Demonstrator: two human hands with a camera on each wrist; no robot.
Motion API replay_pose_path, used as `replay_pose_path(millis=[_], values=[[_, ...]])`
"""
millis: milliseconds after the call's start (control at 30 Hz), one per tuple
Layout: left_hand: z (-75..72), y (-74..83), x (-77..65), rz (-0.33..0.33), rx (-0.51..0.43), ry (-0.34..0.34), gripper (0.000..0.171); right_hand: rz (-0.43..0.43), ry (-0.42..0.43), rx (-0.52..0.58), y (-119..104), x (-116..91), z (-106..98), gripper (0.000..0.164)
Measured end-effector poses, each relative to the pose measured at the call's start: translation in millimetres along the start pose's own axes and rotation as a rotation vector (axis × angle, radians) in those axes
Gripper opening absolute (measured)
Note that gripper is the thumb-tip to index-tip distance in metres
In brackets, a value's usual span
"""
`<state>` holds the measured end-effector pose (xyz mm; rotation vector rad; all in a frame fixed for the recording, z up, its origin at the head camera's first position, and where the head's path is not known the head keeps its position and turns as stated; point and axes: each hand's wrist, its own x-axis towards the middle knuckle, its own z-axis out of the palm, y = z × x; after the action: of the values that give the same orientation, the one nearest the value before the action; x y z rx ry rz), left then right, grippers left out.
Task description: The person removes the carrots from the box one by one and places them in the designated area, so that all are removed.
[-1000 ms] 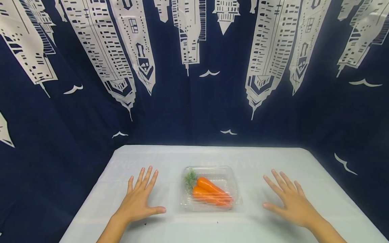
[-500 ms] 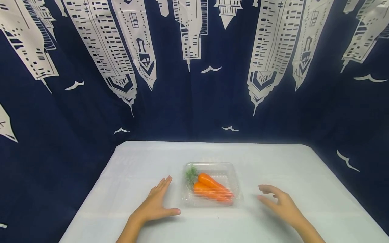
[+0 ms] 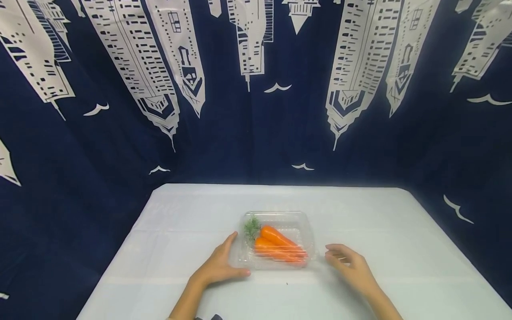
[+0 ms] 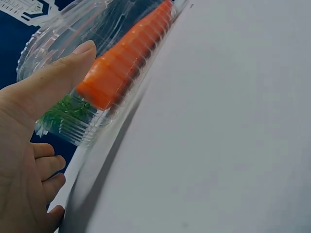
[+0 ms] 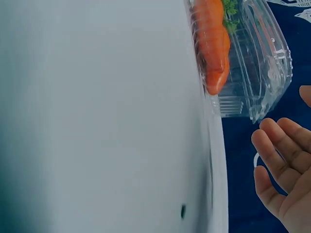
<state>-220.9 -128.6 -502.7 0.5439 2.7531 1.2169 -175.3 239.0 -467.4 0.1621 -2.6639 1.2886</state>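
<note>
A clear plastic clamshell container (image 3: pixel 298 226) lies on the white table, with orange carrots (image 3: pixel 276 242) and a tuft of green fronds (image 3: pixel 252 227) inside. At its left side is my left hand (image 3: pixel 219 266), thumb stretched along the near left corner and fingers by the left edge. In the left wrist view the thumb (image 4: pixel 58 80) overlaps the container, in front of a carrot (image 4: pixel 112 77). A short way off the container's right side, my right hand (image 3: pixel 354 269) has its fingers loosely bent and holds nothing. The right wrist view shows those fingertips (image 5: pixel 267 128) just beyond the container's corner (image 5: pixel 260 109).
The white table (image 3: pixel 184 213) reaches back to a dark blue curtain (image 3: pixel 224 146) printed with white buildings and birds. A small dark speck (image 3: pixel 286 283) lies in front of the container. A dark object (image 3: pixel 216 317) shows at the bottom edge near the left wrist.
Both hands have moved inward from either side toward the container. The right hand's spread fingers have bent loosely, and the left hand has turned side-on. The container stays in its place.
</note>
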Motion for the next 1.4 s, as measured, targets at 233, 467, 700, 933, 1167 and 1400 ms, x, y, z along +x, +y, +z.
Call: replay_pose_path(millis=[233,467,700,933,1167,1400], values=[[9.8,1.9,9.2,0.018,0.051,-0.009,0.121,-0.039,-0.009,0.051,-6.2,-2.4,6.4,0.030],[20.1,6.8,15.1,0.066,0.034,0.018,0.122,-0.146,-0.021,-0.001,-2.3,0.7,11.0,0.026],[22.4,6.2,14.9,0.017,0.018,0.034,0.120,-0.119,-0.092,-0.052,-1.3,7.9,6.2,0.020],[24.6,3.8,15.9,0.013,0.047,0.025,0.118,-0.054,-0.129,-0.082,-6.9,11.8,4.8,0.014],[25.8,2.7,15.2,0.033,0.054,0.030,0.118,-0.097,-0.183,-0.081,-11.3,13.9,0.8,0.014],[25.3,1.9,15.8,0.065,0.055,0.043,0.117,-0.170,-0.233,-0.123,-16.0,21.5,-3.2,0.017]])
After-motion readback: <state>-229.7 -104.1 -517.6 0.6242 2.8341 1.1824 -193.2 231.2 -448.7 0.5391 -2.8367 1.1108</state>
